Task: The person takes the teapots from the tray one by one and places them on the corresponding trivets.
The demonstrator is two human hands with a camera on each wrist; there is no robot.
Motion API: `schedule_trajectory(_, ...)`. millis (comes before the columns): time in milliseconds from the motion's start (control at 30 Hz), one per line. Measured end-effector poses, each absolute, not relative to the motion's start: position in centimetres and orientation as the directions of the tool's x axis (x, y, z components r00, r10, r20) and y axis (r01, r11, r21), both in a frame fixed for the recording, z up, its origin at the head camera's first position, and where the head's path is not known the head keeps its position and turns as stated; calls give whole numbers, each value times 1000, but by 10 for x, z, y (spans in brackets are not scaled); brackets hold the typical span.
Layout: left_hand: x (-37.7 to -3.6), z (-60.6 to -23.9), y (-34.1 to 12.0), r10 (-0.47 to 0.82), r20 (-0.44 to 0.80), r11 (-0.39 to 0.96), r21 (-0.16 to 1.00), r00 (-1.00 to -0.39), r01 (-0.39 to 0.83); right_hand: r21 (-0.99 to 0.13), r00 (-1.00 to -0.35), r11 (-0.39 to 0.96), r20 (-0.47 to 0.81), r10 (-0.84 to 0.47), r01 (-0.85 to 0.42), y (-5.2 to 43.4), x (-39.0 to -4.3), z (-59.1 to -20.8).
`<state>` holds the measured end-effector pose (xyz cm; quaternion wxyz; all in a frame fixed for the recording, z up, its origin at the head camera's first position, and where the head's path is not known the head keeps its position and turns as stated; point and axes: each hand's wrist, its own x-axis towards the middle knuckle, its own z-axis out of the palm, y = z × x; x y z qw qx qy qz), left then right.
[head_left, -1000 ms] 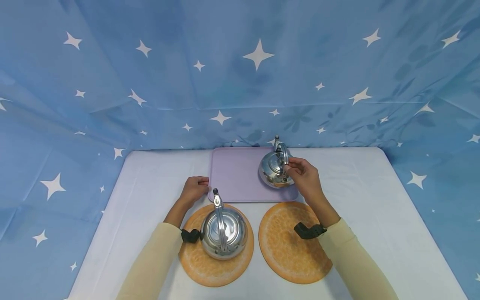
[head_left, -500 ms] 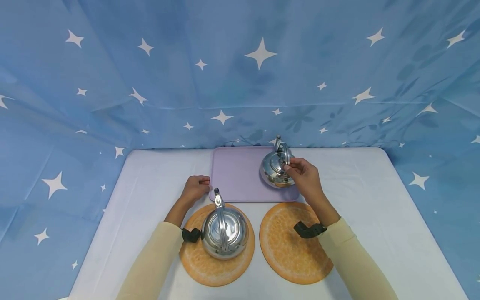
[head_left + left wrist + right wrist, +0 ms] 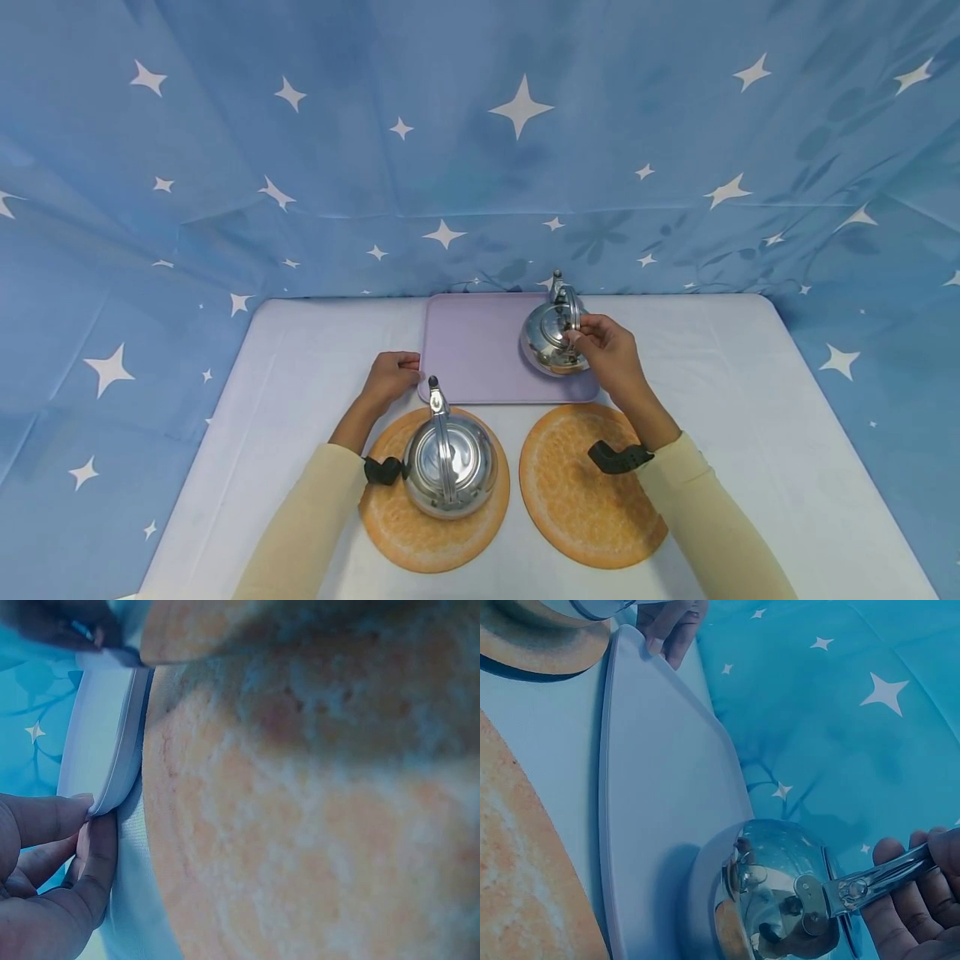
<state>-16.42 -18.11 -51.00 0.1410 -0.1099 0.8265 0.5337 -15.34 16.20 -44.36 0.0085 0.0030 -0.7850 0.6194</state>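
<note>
Here the right hand (image 3: 611,354) grips the handle of the kettle (image 3: 551,337) on the tray (image 3: 472,350), while the left hand (image 3: 387,379) pinches the tray's near corner

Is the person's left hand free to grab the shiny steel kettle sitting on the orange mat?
Probably yes: the left hand only holds the lilac tray's corner, and the steel kettle stands unblocked close beside that forearm.

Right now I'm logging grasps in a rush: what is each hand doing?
Left hand: grips the near-left corner of the lilac tray.
Right hand: fingers curled round the handle of the steel kettle on that tray.
</note>
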Motion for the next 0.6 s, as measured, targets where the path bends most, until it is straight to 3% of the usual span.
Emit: schedule_trajectory(600, -165, -511, -181, -34, -355, 418, 844, -934, -336, -964, -996, 254, 67, -55, -79, 163, -151, -444)
